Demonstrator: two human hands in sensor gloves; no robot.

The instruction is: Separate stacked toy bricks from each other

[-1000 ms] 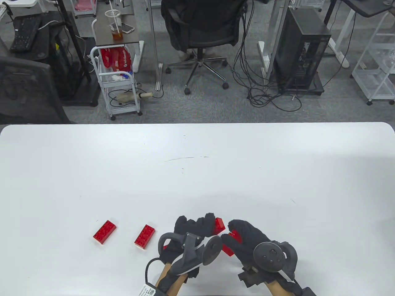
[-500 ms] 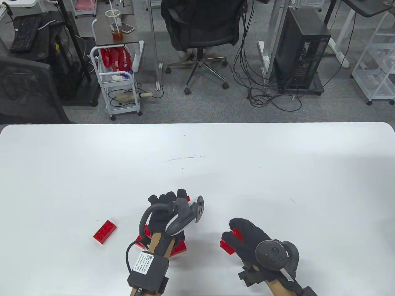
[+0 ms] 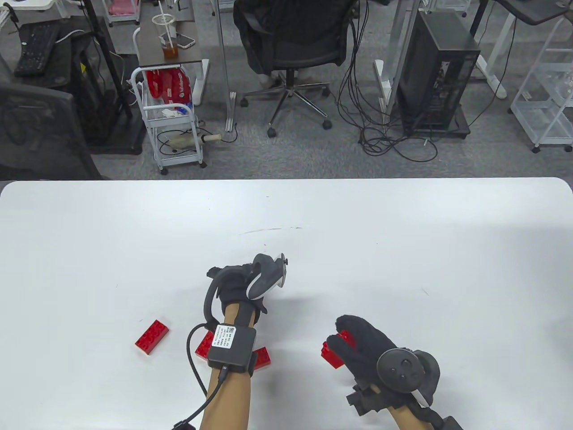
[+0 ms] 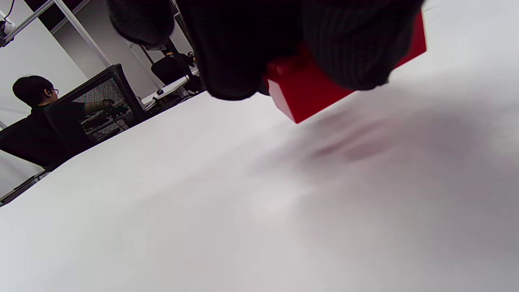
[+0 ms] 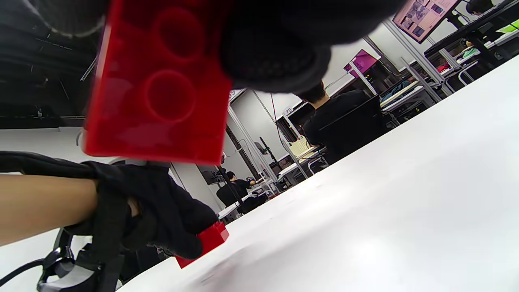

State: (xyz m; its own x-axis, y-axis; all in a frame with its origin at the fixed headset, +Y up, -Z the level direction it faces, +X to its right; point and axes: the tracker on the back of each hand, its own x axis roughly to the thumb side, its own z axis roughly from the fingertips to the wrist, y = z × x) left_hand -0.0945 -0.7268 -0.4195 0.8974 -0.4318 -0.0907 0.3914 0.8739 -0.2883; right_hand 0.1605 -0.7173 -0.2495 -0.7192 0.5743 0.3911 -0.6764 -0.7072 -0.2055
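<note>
Gripping one red brick (image 4: 308,95) just above the table (image 3: 403,233): left hand (image 3: 239,286), fingers curled. Right hand (image 3: 365,345), at 3 o'clock: pinching another brick (image 3: 333,354).

i see open white table (image 3: 403,233) ahead of and right of both hands; on the near left, a loose red brick (image 3: 151,337) and two more bricks (image 3: 261,357) under my left forearm block passage.

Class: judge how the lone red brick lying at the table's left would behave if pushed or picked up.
The brick looks like rigid plastic, so probably stiff. It lies flat on its broad face, so a push would likely slide it, not roll or tip it. Its glossy surface may be slippery.
</note>
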